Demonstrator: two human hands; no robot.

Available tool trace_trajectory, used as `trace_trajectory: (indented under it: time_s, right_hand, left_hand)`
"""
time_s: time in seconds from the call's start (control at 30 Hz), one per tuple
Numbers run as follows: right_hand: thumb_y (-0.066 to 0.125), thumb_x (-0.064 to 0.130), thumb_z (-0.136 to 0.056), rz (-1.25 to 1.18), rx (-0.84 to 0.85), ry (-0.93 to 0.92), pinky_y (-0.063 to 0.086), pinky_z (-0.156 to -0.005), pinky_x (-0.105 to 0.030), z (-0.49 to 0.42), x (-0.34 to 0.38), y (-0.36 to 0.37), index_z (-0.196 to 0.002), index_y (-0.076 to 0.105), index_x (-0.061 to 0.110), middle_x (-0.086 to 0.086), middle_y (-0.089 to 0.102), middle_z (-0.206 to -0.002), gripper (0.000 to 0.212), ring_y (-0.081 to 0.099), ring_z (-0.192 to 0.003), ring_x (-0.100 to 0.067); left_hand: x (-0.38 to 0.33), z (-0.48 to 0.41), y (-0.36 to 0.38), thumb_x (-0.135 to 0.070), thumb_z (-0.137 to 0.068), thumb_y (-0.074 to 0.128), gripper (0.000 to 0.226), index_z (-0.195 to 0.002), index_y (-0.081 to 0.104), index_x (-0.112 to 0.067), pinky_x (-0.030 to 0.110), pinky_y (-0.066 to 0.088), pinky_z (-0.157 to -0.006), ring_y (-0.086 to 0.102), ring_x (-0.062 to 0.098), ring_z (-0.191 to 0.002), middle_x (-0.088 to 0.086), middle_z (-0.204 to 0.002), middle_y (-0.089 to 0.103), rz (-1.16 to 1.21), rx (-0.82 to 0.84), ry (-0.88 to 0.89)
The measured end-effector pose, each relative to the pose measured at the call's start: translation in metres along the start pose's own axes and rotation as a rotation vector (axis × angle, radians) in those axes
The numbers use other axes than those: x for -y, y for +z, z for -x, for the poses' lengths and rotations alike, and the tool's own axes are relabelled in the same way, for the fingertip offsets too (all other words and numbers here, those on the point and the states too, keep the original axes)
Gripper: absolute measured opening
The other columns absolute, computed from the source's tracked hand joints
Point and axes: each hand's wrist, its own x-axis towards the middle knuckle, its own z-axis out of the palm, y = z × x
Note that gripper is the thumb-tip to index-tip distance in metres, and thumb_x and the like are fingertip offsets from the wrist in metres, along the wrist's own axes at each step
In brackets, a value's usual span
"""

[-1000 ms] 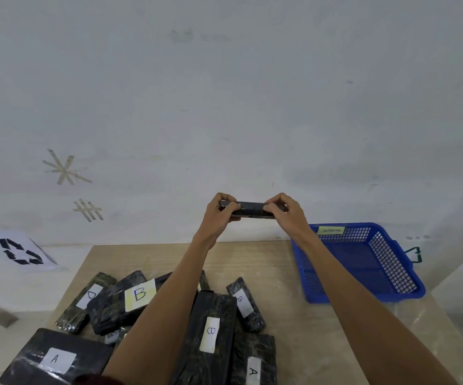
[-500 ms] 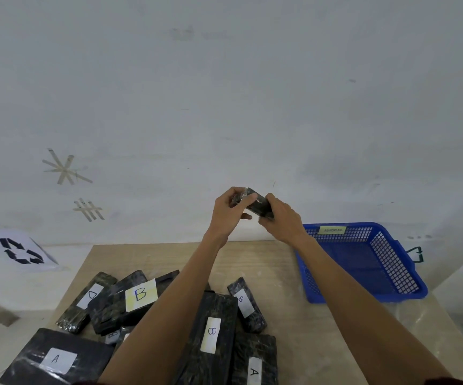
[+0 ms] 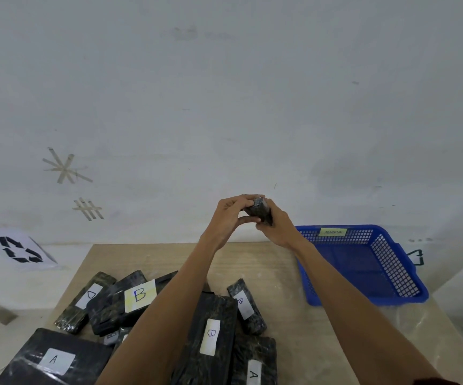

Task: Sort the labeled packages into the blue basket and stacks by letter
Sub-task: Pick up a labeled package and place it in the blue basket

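At nine o'clock we see a recycling sign (image 3: 20,250) on paper, its left edge washed out. At seven o'clock black packages pile on the worktop (image 3: 288,276); we read D (image 3: 90,295), B (image 3: 140,295), A (image 3: 54,359), B (image 3: 210,336), a small B (image 3: 241,301) and A (image 3: 253,373), some cut off by the frame. At centre our left hand (image 3: 229,215) and right hand (image 3: 276,226) pinch a small dark package (image 3: 259,208) together in the air; its label is hidden. At three o'clock the blue basket (image 3: 391,262) carries a tag (image 3: 333,232) too blurred to read.

The packages (image 3: 169,323) lie heaped at the table's (image 3: 294,329) near left; the basket (image 3: 402,276) sits far right.
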Motion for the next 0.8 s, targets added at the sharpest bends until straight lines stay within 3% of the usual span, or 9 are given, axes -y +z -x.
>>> trace_trajectory:
  time_s: [0.53, 0.67, 0.8]
  right_hand:
    - [0.064, -0.004, -0.088, 0.039, -0.020, -0.039, 0.046, -0.064, -0.019, -0.001, -0.002, 0.003, -0.124, 0.050, -0.001, -0.018, 0.064, -0.104, 0.038, 0.058, -0.085, -0.030]
    - [0.080, 0.029, -0.082, 0.138, -0.094, -0.018, 0.051, -0.071, -0.035, 0.003, -0.003, -0.001, -0.109, 0.063, 0.016, 0.001, 0.069, -0.090, 0.035, 0.063, -0.083, -0.022]
    - [0.079, 0.050, -0.078, 0.376, -0.106, 0.052, 0.044, -0.066, -0.030, 0.005, -0.003, -0.008, -0.091, 0.067, 0.023, 0.009, 0.065, -0.077, 0.032, 0.061, -0.076, -0.016]
  left_hand:
    - [0.001, 0.005, -0.004, -0.001, -0.098, 0.053, 0.026, -0.113, 0.073, 0.004, 0.045, 0.058, -0.092, 0.065, 0.027, -0.103, 0.022, -0.116, 0.070, -0.016, -0.003, 0.013]
    - [0.002, 0.008, -0.002, -0.002, -0.099, 0.051, 0.026, -0.109, 0.075, 0.002, 0.047, 0.057, -0.091, 0.064, 0.033, -0.108, 0.021, -0.117, 0.071, 0.029, -0.006, 0.015]
    - [0.001, 0.009, -0.004, 0.000, -0.100, 0.048, 0.028, -0.104, 0.075, 0.002, 0.053, 0.055, -0.095, 0.062, 0.039, -0.116, 0.022, -0.118, 0.071, 0.054, 0.029, 0.031]
